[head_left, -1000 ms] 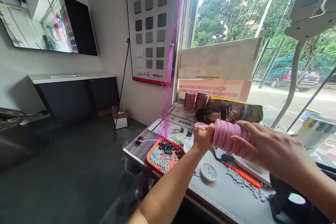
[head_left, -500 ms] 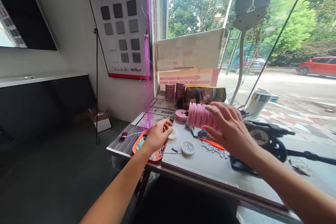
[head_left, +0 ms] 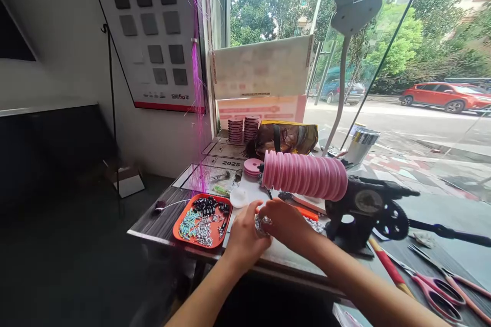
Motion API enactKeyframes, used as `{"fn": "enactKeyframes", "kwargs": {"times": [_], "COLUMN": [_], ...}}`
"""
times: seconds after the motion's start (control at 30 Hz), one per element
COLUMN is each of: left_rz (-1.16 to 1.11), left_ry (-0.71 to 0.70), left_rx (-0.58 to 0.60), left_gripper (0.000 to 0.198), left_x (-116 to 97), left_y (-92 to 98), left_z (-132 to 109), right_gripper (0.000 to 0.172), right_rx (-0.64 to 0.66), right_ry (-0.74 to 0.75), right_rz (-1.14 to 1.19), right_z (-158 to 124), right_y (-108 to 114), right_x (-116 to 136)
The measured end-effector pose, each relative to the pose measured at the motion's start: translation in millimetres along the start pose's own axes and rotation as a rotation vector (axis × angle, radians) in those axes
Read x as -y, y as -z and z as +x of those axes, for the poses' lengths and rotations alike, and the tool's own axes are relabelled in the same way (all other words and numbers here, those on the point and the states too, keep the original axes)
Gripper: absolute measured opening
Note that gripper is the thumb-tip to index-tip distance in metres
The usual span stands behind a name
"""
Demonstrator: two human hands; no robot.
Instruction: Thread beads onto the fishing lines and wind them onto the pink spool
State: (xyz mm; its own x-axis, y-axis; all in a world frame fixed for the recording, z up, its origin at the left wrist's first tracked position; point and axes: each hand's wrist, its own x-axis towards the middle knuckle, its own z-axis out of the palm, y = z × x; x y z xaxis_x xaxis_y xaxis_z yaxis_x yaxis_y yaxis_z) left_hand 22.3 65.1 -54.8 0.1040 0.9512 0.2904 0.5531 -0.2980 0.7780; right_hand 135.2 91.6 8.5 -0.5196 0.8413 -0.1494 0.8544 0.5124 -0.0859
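My left hand and my right hand are close together at the table's front, fingers curled and nearly meeting. Whatever they pinch is hidden or too small to name. Silvery beads in a small white dish show between them; I cannot tell whether the dish is held. To the left, an orange tray holds black pieces, green-blue pieces and silvery metal bits. Just behind my left hand lies a white disc. Pink ridged spools sit on a black hand-cranked winder at the right.
An orange-handled tool lies behind my right hand. Pink-handled scissors and a red-and-yellow stick are at the right. Stacked spools and a dark bag stand at the back. Purple strands hang at the left.
My right hand has moved from the pink spools down and left to meet my left hand. My left hand has left the tray's edge and moved right. The view has turned right.
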Motion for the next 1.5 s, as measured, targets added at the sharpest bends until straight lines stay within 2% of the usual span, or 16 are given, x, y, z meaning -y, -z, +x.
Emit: {"fn": "enactKeyframes", "kwargs": {"times": [0.17,0.27,0.5,0.63,0.7,0.83,0.93,1.07,1.5], "left_rz": [-0.133,-0.153,-0.223,-0.26,-0.276,-0.294,-0.293,-0.301,-0.313], "left_ry": [0.043,0.027,-0.015,-0.027,-0.024,-0.007,0.007,0.018,-0.011], "left_rx": [-0.006,-0.023,-0.035,-0.06,-0.067,-0.095,-0.131,-0.143,-0.14], "left_gripper": [0.054,0.055,0.056,0.055,0.056,0.062,0.064,0.065,0.065], "left_x": [-13,-22,-41,-51,-56,-62,-62,-61,-58], "left_y": [10.2,16.3,31.9,41.0,44.5,48.6,49.2,48.8,49.0], "left_z": [-7,-10,-14,-11,-7,2,8,14,17], "right_gripper": [0.023,0.019,0.015,0.013,0.013,0.016,0.016,0.015,0.014], "right_rx": [-0.02,-0.096,-0.222,-0.223,-0.245,-0.387,-0.35,-0.275,-0.277], "right_ry": [0.049,0.115,0.133,0.128,0.142,0.134,0.098,0.042,0.011], "right_rz": [-0.031,-0.02,0.278,0.483,0.586,0.724,0.82,0.874,0.861], "right_z": [-5,-11,-32,-38,-34,-5,21,36,35], "right_y": [4,9,33,53,67,100,112,111,110], "right_x": [2,1,-1,-6,-12,-26,-32,-31,-28]}}
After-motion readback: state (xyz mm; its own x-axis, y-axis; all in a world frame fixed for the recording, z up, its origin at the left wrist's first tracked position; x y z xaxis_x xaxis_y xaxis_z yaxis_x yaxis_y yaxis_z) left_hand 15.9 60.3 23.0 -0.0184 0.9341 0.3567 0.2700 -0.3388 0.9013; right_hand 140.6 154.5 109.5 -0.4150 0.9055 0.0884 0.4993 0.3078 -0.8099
